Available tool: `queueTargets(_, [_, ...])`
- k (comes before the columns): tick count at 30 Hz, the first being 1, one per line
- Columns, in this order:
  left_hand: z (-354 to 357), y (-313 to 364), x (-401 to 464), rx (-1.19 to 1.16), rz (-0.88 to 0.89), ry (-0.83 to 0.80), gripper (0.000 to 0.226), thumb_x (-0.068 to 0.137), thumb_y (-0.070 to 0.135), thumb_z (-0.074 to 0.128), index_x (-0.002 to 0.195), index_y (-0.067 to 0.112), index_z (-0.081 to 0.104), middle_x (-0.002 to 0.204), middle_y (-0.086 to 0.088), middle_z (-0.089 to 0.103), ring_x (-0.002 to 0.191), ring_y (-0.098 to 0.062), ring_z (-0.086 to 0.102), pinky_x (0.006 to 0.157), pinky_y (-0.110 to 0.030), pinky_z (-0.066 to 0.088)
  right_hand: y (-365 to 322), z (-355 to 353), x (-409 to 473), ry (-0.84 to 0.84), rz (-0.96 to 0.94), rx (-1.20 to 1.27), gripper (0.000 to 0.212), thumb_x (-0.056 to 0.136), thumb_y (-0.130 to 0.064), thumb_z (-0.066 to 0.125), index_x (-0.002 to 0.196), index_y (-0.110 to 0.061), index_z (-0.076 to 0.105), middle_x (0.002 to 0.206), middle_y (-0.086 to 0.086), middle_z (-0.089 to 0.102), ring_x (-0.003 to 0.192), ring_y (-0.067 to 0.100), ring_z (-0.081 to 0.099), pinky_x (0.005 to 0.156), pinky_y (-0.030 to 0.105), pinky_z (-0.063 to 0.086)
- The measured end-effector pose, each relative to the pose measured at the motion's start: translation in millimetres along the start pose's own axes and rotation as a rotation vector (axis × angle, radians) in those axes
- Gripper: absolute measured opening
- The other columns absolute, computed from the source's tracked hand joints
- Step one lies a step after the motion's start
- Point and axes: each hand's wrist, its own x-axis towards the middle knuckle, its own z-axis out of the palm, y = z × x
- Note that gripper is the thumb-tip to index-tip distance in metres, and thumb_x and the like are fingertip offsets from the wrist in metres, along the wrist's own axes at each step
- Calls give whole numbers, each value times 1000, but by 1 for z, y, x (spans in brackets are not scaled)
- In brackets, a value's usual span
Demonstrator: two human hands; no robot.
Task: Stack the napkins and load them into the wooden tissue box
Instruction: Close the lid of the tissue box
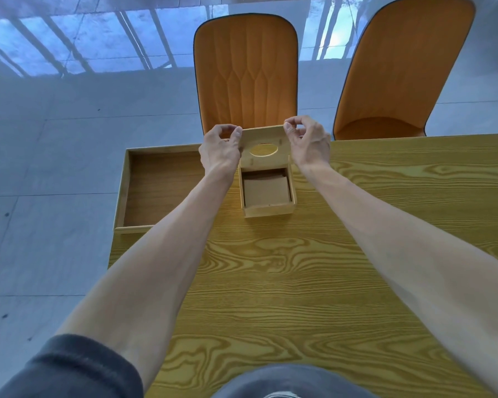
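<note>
The table (314, 282) is made of yellow wood with wavy, swirly lines all over its top. A small wooden tissue box (268, 209) sits on it near the far edge, open at the top, with a stack of brown napkins (266, 192) lying flat inside. Just left of the box, a wide, shallow wooden tray (124, 191) rests at the table's far left corner, and its left side sticks out past the table's edge.

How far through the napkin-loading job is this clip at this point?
Nearly finished. Done: a stack of napkins already lies inside the wooden tissue box. In hand: the left hand and right hand hold the lid raised behind the opening. Left: closing it.
</note>
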Motion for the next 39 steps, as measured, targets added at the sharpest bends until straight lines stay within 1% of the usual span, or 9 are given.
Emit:
queueTargets(6, [-3, -4, -13, -132, -57, 2, 20, 90, 32, 70, 108, 22, 68, 87, 6, 65, 86, -16, 73, 80, -31, 62, 5, -7, -12, 29, -5, 40, 26, 97, -37, 58, 109, -16, 69, 97, 2, 72, 83, 10, 61, 74, 23, 45])
queueTargets(12, [-14, -23, -37, -186, -83, -21, 26, 85, 35, 75, 104, 17, 71, 98, -5, 73, 90, -15, 73, 82, -30, 61, 15, -15, -45, 1, -38, 167, 28, 95, -39, 62, 106, -15, 70, 101, 2, 74, 86, 6, 64, 74, 19, 54])
queueTargets(16, [-23, -37, -52, -157, -84, -93, 21, 85, 36, 76, 100, 21, 72, 102, 0, 73, 99, -15, 70, 89, -34, 58, 26, -18, -64, -9, -16, 228, 26, 92, -36, 67, 102, -12, 72, 99, -2, 74, 90, 6, 67, 83, 25, 57])
queueTargets(22, [-27, -63, -73, -138, -70, -145, 30, 84, 26, 78, 113, 20, 72, 102, 10, 73, 95, 3, 67, 85, -15, 52, 52, -21, -87, -72, -19, 140, 24, 88, -37, 71, 101, -16, 75, 103, -2, 75, 96, 9, 68, 83, 26, 54])
queueTargets(25, [-25, -77, -83, -110, -82, -166, 34, 84, 20, 78, 118, 20, 70, 116, 3, 71, 108, -10, 66, 97, -26, 51, 65, -20, -97, -102, -6, 95, 24, 86, -34, 74, 105, -20, 75, 109, -3, 74, 98, 8, 66, 80, 22, 52])
queueTargets(28, [-21, -85, -91, -98, -56, -162, 36, 86, 21, 76, 122, 21, 68, 124, 1, 69, 113, -12, 64, 98, -27, 51, 69, -17, -102, -99, 17, 82, 23, 85, -36, 75, 104, -23, 75, 111, -6, 74, 93, 10, 67, 78, 28, 56])
queueTargets(33, [-14, -88, -95, -75, -32, -80, 32, 90, 30, 70, 120, 19, 71, 111, 4, 74, 103, -4, 68, 97, -23, 52, 72, -15, -102, -108, 5, 91, 29, 87, -41, 71, 105, -20, 77, 115, -4, 73, 97, 12, 69, 78, 24, 55])
queueTargets(37, [-10, -89, -93, -52, -58, -25, 26, 89, 25, 72, 115, 20, 74, 108, 5, 74, 105, -7, 67, 97, -24, 52, 73, -11, -99, -69, 44, 91, 24, 87, -39, 72, 100, -21, 79, 110, -5, 75, 93, 13, 69, 78, 30, 56])
queueTargets(39, [-7, -90, -91, -45, -68, -18, 28, 88, 24, 74, 115, 22, 72, 110, 7, 72, 107, -8, 66, 94, -24, 52, 74, -7, -98, -71, 43, 100, 24, 86, -34, 74, 102, -17, 78, 111, -2, 74, 98, 12, 67, 85, 34, 55])
